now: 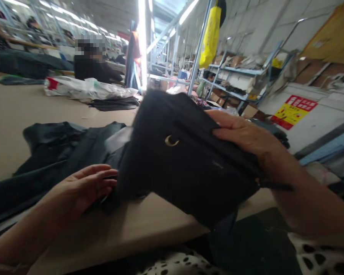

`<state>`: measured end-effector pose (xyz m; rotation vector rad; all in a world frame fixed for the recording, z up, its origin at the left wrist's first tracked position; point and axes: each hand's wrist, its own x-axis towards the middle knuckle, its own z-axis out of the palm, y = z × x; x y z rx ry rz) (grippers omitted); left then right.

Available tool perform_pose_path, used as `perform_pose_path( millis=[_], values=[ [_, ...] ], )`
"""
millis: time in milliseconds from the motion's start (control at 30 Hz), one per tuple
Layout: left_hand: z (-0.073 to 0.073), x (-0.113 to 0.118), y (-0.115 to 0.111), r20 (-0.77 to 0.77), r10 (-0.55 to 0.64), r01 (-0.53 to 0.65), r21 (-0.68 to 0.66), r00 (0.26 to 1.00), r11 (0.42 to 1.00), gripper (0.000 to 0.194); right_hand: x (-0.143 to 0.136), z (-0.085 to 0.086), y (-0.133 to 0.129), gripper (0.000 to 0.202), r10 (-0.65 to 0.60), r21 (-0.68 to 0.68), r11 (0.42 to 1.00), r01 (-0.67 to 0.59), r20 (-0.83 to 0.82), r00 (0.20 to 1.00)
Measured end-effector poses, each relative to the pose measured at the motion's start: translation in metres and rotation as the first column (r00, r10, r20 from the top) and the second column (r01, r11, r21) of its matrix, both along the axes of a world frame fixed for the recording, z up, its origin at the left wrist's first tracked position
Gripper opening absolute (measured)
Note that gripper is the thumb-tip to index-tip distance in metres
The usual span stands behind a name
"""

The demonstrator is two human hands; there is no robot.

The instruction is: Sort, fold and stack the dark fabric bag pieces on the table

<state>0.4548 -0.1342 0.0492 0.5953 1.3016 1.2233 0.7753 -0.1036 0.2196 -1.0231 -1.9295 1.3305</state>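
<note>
A black fabric piece point(186, 160) with a gold crescent-shaped ring and a zipper is held up over the table's front edge. My right hand point(243, 139) grips its upper right edge, thumb and fingers pressed on the cloth. At the left side of the piece is my left hand point(87, 185), fingers slightly bent and partly apart, close to its edge; I see nothing held in it. Dark garments point(71, 149) lie crumpled on the table behind my left hand. A pale, blurred slip point(119, 138) shows between them and the black piece.
The brown table point(11, 107) bears plastic bags point(88, 88) and folded dark cloth point(116, 103) farther back. A person in black point(94, 68) is beyond it. Metal shelves point(237, 70) with boxes stand at the right, and a yellow bag point(210, 36) hangs from a post.
</note>
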Motion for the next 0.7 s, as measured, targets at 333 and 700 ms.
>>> perform_pose_path(
  millis=[333,700],
  values=[
    [-0.031,0.005,-0.006,0.094,-0.010,0.025,-0.160,0.995,0.987,0.020,0.165,-0.114,0.056,0.069,-0.446,0.184,0.891,0.415,0.521,0.728],
    [-0.074,-0.009,-0.023,-0.072,-0.281,0.284,0.041,0.957,0.958,0.017,0.045,-0.294,0.000,0.070,-0.427,0.444,0.896,0.011,0.854,0.297]
  ],
)
